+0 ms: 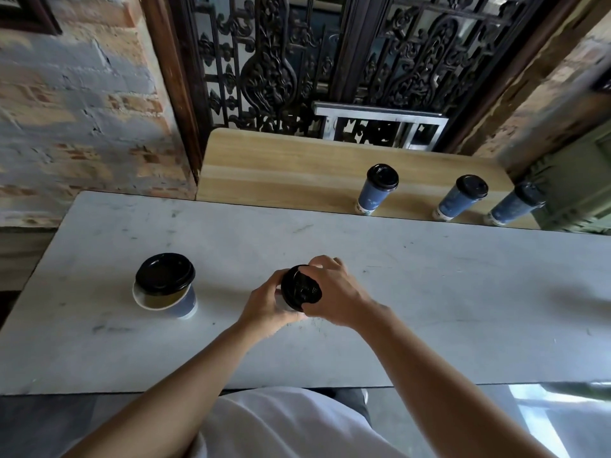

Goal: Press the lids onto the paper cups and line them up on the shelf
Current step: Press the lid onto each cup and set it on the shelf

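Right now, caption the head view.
Left hand grips a paper cup, right hand presses its black lid; three lidded cups line the shelf.

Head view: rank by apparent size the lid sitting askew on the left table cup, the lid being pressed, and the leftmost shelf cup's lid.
1. askew lid
2. pressed lid, partly covered by the right hand
3. leftmost shelf lid
Camera distance likely explains this; true sizes may match.

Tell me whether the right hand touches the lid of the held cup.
Touching. Head view shows the right hand curled over the lid, covering its edge.
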Demonstrator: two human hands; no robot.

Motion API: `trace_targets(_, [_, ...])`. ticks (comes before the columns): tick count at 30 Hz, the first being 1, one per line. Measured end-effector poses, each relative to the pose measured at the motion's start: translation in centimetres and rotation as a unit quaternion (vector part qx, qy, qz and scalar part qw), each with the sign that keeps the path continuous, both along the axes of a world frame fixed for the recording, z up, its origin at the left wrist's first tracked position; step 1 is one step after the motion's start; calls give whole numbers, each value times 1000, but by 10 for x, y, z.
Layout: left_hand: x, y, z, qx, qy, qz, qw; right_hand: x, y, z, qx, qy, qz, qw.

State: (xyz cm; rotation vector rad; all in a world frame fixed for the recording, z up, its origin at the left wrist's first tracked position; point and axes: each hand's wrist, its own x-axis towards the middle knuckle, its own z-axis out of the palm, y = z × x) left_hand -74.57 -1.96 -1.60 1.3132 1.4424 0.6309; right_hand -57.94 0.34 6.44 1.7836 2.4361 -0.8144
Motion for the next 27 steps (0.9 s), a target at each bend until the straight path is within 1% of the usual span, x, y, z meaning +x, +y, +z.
trace_targets(2, [-4,4,0,-27,-38,-10,999,1,0,-1,-6,21,-12,1000])
trace_targets(3, [-7,5,0,-49,-83,-11,995,3,0,-1,-14,42,-26,999])
trace_targets(5, [-12,7,6,-104,-179,8,978,9,1,-5,-33,114,-92,989])
trace_targets(6, [-13,6,11,-130,-213,31,968,11,0,-8,-48,170,-148,973])
trace_targets(7, [-12,6,17,-148,-233,58,959,14,-2,-13,-70,241,-220,943])
trace_targets(8, [-10,5,22,-161,-252,82,951,14,-6,-18,-98,319,-303,893])
trace_targets(9, [-7,5,26,-170,-263,104,944,13,-9,-23,-130,388,-387,826])
trace_targets(10, [-2,4,29,-175,-261,123,941,12,-13,-27,-158,442,-449,760])
trace_targets(11, [2,4,29,-173,-245,138,944,11,-18,-31,-179,472,-479,718])
trace_targets(12, [6,3,29,-164,-231,148,948,10,-23,-35,-191,487,-488,699])
trace_targets(14, [11,1,28,-140,-219,163,952,8,-30,-37,-198,508,-484,685])
trace_targets(15, [13,0,26,-126,-213,167,954,7,-30,-39,-194,512,-482,684])
trace_targets(16, [14,-1,25,-111,-205,166,958,7,-30,-40,-188,509,-481,688])
trace_targets(19, [17,-3,22,-78,-180,166,966,3,-29,-44,-174,476,-473,721])
trace_targets(20, [18,-2,21,-70,-172,174,967,1,-29,-45,-172,473,-469,726])
trace_targets(24, [20,0,17,-36,-137,176,974,-4,-32,-48,-164,486,-461,724])
trace_targets(27, [20,-2,13,-15,-112,165,980,-3,-33,-54,-169,490,-467,716])
